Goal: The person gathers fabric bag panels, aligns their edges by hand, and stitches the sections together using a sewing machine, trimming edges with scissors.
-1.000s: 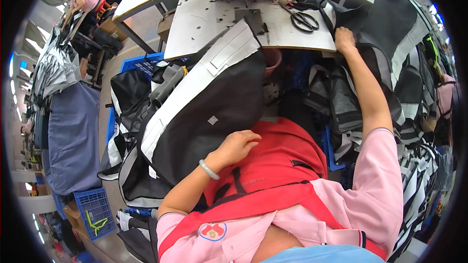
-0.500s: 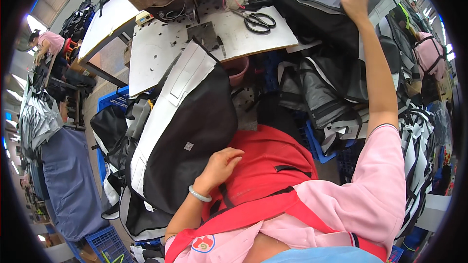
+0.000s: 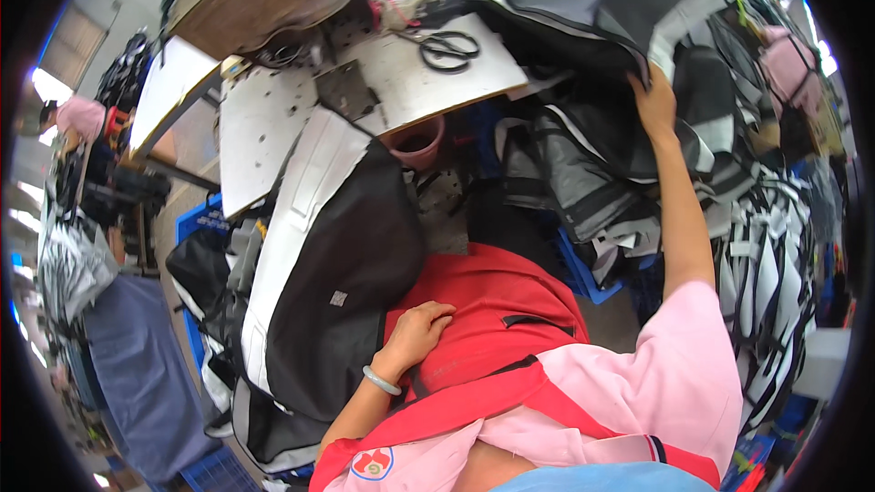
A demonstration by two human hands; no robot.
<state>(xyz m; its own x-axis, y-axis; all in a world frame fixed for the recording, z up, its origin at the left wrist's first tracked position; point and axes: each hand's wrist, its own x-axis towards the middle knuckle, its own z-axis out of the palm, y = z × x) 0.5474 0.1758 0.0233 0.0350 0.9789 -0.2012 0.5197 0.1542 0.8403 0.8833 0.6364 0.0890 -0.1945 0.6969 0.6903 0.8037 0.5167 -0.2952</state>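
At the right, my right hand point(image 3: 656, 109) is closed on the near edge of a large black and grey fabric panel point(image 3: 556, 0), its fingers partly hidden by the cloth. My left hand point(image 3: 419, 333), with a pale bangle point(image 3: 381, 381) on the wrist, rests on my red apron point(image 3: 497, 296). Its fingers are loosely curled together around nothing. Beside it, a long black fabric panel with a white border point(image 3: 351, 251) hangs down from the front of the white work table point(image 3: 260, 132).
Black-handled scissors point(image 3: 448, 52) lie on the table, near a brown machine housing point(image 3: 264, 0). A pink bucket point(image 3: 419, 144) stands below. Folded grey and black pieces point(image 3: 592, 164) are heaped over a blue crate point(image 3: 583, 269) at right. Another person point(image 3: 82, 118) is at the far left.
My right hand has come down and nearer from the top of the fabric panel to its near edge, which it now grips and lifts. My left hand has settled lower against the apron.
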